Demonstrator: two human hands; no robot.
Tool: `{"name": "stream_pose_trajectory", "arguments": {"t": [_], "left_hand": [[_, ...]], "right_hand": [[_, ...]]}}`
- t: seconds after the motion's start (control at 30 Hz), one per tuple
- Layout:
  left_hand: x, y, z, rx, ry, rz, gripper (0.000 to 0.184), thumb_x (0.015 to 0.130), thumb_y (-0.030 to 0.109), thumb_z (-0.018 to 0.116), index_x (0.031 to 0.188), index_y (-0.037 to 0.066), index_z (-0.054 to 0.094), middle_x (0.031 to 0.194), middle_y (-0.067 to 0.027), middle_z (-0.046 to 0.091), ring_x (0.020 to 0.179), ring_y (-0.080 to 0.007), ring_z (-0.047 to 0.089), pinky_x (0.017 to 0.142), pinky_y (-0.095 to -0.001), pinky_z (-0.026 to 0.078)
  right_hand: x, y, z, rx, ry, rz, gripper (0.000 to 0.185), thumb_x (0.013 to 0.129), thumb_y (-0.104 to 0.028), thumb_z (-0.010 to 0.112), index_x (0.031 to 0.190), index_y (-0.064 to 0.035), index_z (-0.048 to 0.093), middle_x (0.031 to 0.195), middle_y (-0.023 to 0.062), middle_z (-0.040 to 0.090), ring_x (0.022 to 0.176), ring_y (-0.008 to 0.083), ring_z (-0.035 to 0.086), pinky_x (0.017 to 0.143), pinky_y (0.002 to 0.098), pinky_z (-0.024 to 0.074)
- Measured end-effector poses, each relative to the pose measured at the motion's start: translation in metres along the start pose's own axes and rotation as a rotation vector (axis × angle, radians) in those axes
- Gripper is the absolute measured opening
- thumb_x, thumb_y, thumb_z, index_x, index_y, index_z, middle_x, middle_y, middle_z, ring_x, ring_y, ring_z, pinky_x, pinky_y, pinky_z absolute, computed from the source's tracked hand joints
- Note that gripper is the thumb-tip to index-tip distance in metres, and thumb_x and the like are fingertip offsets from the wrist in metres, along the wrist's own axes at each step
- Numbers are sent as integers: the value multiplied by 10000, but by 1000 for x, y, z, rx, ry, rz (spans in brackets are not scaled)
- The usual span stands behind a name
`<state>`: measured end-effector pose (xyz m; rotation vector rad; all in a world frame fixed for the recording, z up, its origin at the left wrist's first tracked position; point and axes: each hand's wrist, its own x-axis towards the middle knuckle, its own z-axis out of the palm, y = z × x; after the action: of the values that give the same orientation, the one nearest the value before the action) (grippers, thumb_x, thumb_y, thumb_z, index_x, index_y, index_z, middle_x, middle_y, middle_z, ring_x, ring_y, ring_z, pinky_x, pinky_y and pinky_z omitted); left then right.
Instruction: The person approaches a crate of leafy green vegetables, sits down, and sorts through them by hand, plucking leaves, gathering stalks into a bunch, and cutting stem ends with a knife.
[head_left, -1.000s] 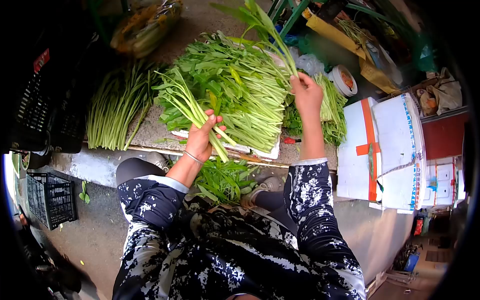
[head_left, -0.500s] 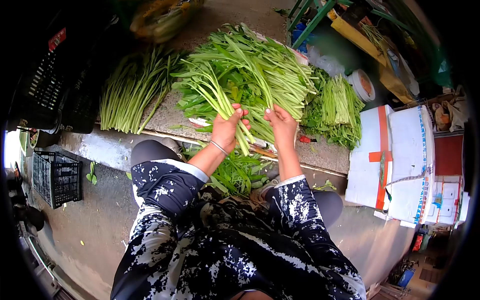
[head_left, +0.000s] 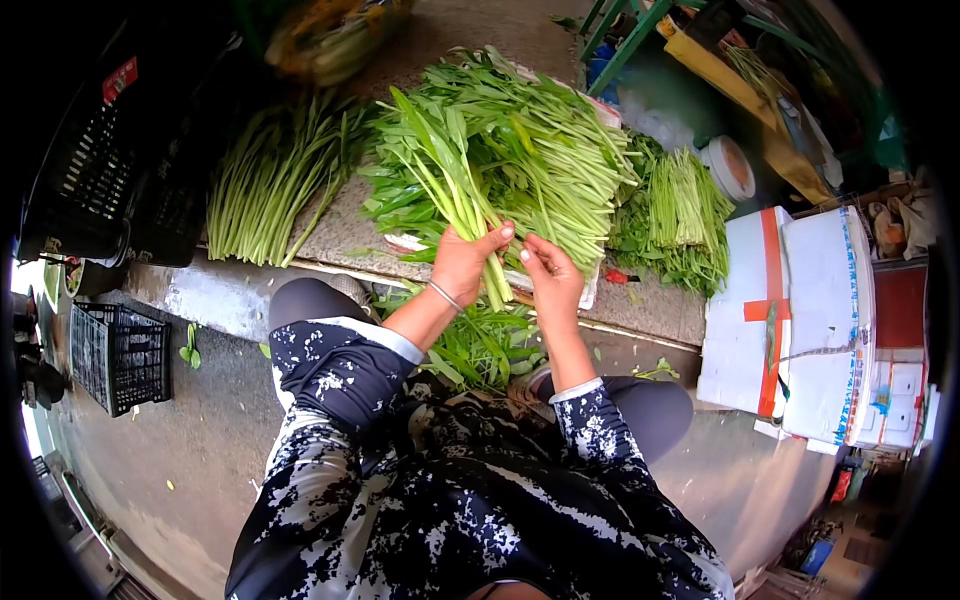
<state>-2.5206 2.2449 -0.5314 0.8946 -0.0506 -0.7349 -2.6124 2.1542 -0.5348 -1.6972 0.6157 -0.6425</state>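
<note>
My left hand (head_left: 468, 265) is wrapped round a small bundle of water spinach (head_left: 452, 185), its leaves pointing away from me and the cut stem ends sticking out below my fist. Close beside those stems, my right hand (head_left: 555, 285) is closed, thumb and fingers drawn together; whatever is between them is too small to make out. Just beyond both hands lies a big heap of water spinach (head_left: 570, 165) on a pale sheet. Loose leafy greens (head_left: 480, 345) lie below my hands, between my feet.
A neat row of stalks (head_left: 275, 190) lies on the stone ledge (head_left: 345, 235) at left, and a stacked bunch (head_left: 685, 205) at right. White foam boxes (head_left: 735, 345) stand at the right. Black crates (head_left: 95, 150) are at the left, with a smaller crate (head_left: 120, 355) on the ground.
The single stalk that my right hand pinched is now out of its fingers and appears to be among those in my left hand. My right hand has moved slightly down and closer to the left.
</note>
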Motion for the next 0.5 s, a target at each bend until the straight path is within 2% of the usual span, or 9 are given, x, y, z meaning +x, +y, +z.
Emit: {"name": "stream_pose_trajectory", "arguments": {"t": [0.07, 0.17, 0.2, 0.23, 0.3, 0.33, 0.37, 0.43, 0.5], "left_hand": [[-2, 4, 0, 13, -6, -38, 151, 730, 75, 677, 840, 73, 573, 729, 2, 596, 613, -80, 535, 492, -203, 427], [-1, 1, -3, -1, -3, -29, 156, 725, 58, 677, 842, 64, 575, 736, -9, 609, 625, -85, 553, 490, -209, 437], [-1, 2, -5, 1, -3, -31, 156, 725, 58, 677, 842, 64, 575, 736, -9, 609, 625, -85, 553, 490, -209, 437], [-1, 6, -6, -10, -20, -23, 156, 725, 56, 676, 841, 61, 572, 734, -14, 609, 624, -90, 558, 489, -211, 439], [1, 10, -7, -29, -40, -14, 156, 725, 54, 676, 839, 58, 569, 731, -18, 610, 622, -94, 563, 489, -213, 440], [1, 9, -8, 46, -48, -13, 161, 721, 48, 678, 836, 57, 566, 720, -19, 605, 614, -96, 562, 493, -216, 444], [-2, 9, -6, 122, -57, -17, 166, 717, 41, 680, 834, 56, 562, 710, -19, 600, 606, -97, 561, 497, -218, 448], [-4, 4, -4, 161, -43, -56, 178, 703, 16, 685, 822, 50, 557, 702, -17, 593, 599, -91, 554, 525, -219, 457], [0, -9, -9, 219, -77, 58, 195, 688, -10, 689, 817, 41, 552, 722, -26, 597, 620, -88, 553, 547, -217, 462]], "right_hand": [[0, 6, -2, 276, 62, 118, 214, 775, -28, 608, 983, 20, 600, 853, 53, 609, 782, 91, 555, 708, 194, 434], [-3, 20, -18, 183, 97, 138, 226, 789, 8, 571, 1014, 22, 586, 845, 53, 614, 760, 73, 555, 686, 178, 436], [-4, 38, -30, 8, 97, 164, 228, 784, -36, 579, 1009, -1, 598, 849, 72, 630, 734, 122, 585, 685, 226, 459], [-9, 54, -42, 8, 100, 164, 228, 784, -36, 579, 1009, -1, 598, 849, 72, 630, 734, 122, 585, 685, 226, 459], [-17, 79, -64, -785, -65, 260, 234, 766, -132, 610, 978, -34, 620, 812, 83, 631, 706, 199, 604, 687, 292, 470], [-19, 83, -71, -712, -86, 313, 269, 730, -224, 646, 937, -53, 636, 815, 102, 624, 729, 259, 601, 698, 340, 465], [-17, 72, -68, -717, -82, 321, 269, 730, -224, 646, 937, -53, 636, 815, 102, 624, 729, 259, 601, 698, 340, 465], [-3, 42, -54, -548, 83, 83, 268, 737, -245, 648, 925, -53, 641, 826, 98, 626, 730, 219, 596, 675, 305, 464], [9, -12, -32, -327, -24, 27, 278, 742, -246, 659, 919, -32, 639, 850, 87, 626, 732, 159, 577, 652, 263, 460]]}}
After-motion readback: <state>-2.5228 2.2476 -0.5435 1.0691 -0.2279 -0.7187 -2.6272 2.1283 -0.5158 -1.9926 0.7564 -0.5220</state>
